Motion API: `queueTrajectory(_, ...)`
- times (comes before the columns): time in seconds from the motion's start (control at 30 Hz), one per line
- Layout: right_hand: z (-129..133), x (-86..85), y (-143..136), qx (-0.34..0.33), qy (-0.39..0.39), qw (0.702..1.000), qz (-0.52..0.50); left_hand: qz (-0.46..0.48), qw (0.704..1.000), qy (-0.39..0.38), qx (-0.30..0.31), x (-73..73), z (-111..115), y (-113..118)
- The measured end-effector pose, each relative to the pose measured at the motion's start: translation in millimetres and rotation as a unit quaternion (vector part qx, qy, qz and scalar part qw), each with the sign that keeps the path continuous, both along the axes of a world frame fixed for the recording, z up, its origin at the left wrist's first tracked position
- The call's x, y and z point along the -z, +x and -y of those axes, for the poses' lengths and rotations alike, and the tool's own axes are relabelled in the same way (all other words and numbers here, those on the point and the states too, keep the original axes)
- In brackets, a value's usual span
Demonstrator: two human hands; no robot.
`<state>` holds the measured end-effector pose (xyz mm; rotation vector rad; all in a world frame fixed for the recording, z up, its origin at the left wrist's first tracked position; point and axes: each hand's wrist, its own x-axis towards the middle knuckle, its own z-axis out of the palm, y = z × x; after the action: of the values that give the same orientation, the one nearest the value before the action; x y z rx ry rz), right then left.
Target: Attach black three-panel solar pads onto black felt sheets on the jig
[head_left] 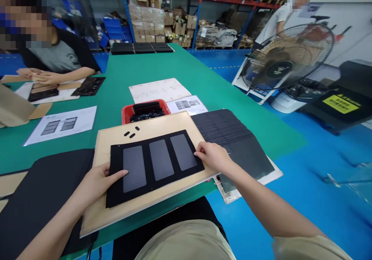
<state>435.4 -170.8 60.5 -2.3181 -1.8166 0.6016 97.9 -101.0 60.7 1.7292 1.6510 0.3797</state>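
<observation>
A black panel (pixel 147 148) with three grey rectangular windows lies on a light wooden board (pixel 105 136) in front of me. My left hand (pixel 102 178) grips the panel's left edge, thumb on top and fingers partly hidden beneath. At its right edge, my right hand (pixel 211 154) pinches the panel between thumb and fingers. Several small black oval pieces (pixel 132 135) rest on the board above the panel. Just beyond the board stands a red bin (pixel 125 112) full of small black parts. A fanned stack of dark sheets (pixel 250 147) sits beside my right hand.
Large black sheets (pixel 49 190) lie to my left. Printed sheets (pixel 66 124) and a white board (pixel 158 90) rest on the green table (pixel 186 68). A co-worker (pixel 66 54) sits at the far left. A floor fan (pixel 286 60) stands right, beyond the table edge.
</observation>
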Motion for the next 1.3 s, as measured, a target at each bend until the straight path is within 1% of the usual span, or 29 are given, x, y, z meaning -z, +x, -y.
queueTrajectory(0.1,1,0.5,-2,-0.006,-0.008,1.0,0.02,-0.028,0.999,0.021,0.016,2.2,-2,-7)
queueTrajectory(0.13,1,1.7,-2,-0.006,-0.013,1.0,0.028,-0.02,1.0,0.015,0.006,2.7,-1,-10)
queueTrajectory(0.2,0,5.9,0,-0.006,-0.028,0.999,0.042,0.025,0.999,-0.018,-0.016,2.6,0,-14)
queueTrajectory(0.27,-1,12.0,3,-0.011,-0.043,0.998,0.05,0.059,0.997,-0.044,-0.023,1.3,1,-16)
queueTrajectory(0.3,-1,15.3,5,-0.016,-0.046,0.998,0.051,0.061,0.997,-0.047,-0.021,0.2,1,-16)
queueTrajectory(0.43,-3,26.2,15,-0.035,-0.056,0.997,0.03,0.048,0.998,-0.046,-0.017,-5.5,4,-14)
queueTrajectory(0.53,-4,28.0,18,-0.038,-0.077,0.996,0.003,0.04,0.998,-0.047,-0.009,-7.9,5,-12)
queueTrajectory(0.63,-5,25.6,19,-0.035,-0.092,0.995,-0.014,0.022,0.999,-0.048,0.004,-7.2,6,-12)
queueTrajectory(0.77,-6,23.9,19,-0.032,-0.107,0.994,-0.008,-0.018,0.999,-0.038,0.027,-4.9,5,-12)
queueTrajectory(0.9,-6,23.3,19,-0.033,-0.115,0.993,-0.002,-0.065,0.997,-0.008,0.039,-2.6,4,-12)
queueTrajectory(1.0,-5,18.4,16,-0.018,-0.117,0.993,0.0,-0.096,0.995,0.017,0.038,-0.4,0,-17)
queueTrajectory(1.07,-4,13.4,15,-0.013,-0.098,0.995,-0.009,-0.11,0.993,0.036,0.03,1.3,-4,-23)
queueTrajectory(1.17,-5,6.0,13,-0.022,-0.04,0.998,-0.031,-0.117,0.99,0.081,0.022,4.7,-14,-32)
queueTrajectory(1.3,-11,-3.1,4,-0.046,0.01,0.998,-0.031,-0.106,0.984,0.133,0.05,10.5,-27,-37)
